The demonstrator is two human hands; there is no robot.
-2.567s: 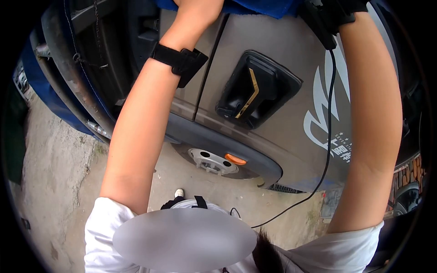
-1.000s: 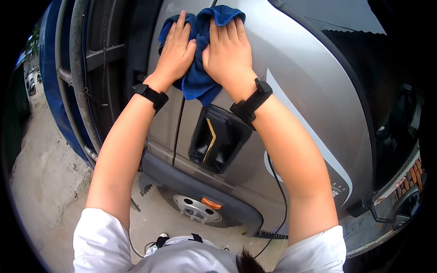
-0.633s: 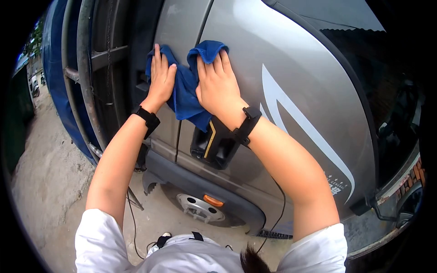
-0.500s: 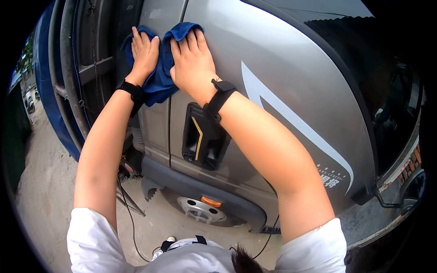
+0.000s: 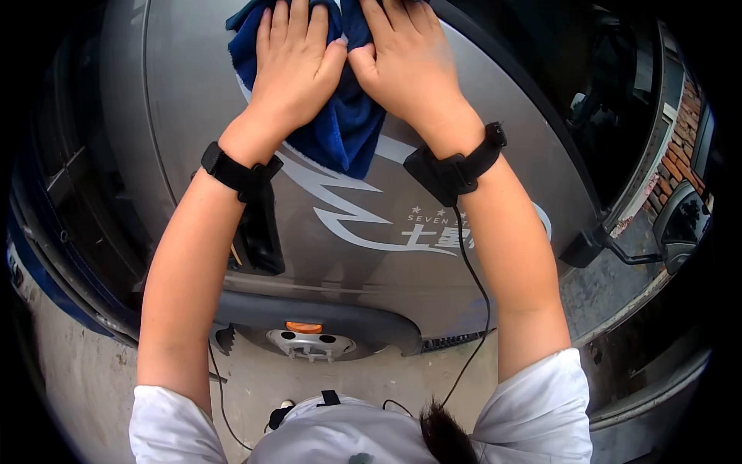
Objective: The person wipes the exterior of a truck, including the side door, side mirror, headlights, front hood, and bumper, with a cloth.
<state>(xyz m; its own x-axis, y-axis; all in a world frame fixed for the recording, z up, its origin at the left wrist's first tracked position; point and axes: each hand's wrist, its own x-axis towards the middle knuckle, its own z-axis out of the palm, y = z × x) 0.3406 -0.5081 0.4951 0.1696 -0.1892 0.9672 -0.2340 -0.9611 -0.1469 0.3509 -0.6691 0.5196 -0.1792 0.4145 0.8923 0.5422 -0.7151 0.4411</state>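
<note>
A dark blue cloth [image 5: 340,131] lies against the grey-brown side panel [image 5: 201,124] of a vehicle, at the top of the view. My left hand [image 5: 297,66] presses flat on its left part, fingers stretched upward. Beside it, my right hand [image 5: 410,66] rests on the cloth's right part with its fingers spread; the fingertips run to the top edge of the view. The two thumbs are close together. Below the cloth, white wing-like graphics and lettering [image 5: 440,237] show on the panel.
The black door handle recess [image 5: 259,232] is partly behind my left forearm. Lower down are an orange side lamp [image 5: 304,327] and a wheel [image 5: 309,342]. A side mirror [image 5: 684,220] juts out at right. A thin black cable [image 5: 483,290] hangs from my right wrist strap.
Both hands and the cloth have moved rightward along the panel, from beside the door seam to above the white graphics. The view has also shifted toward the mirror.
</note>
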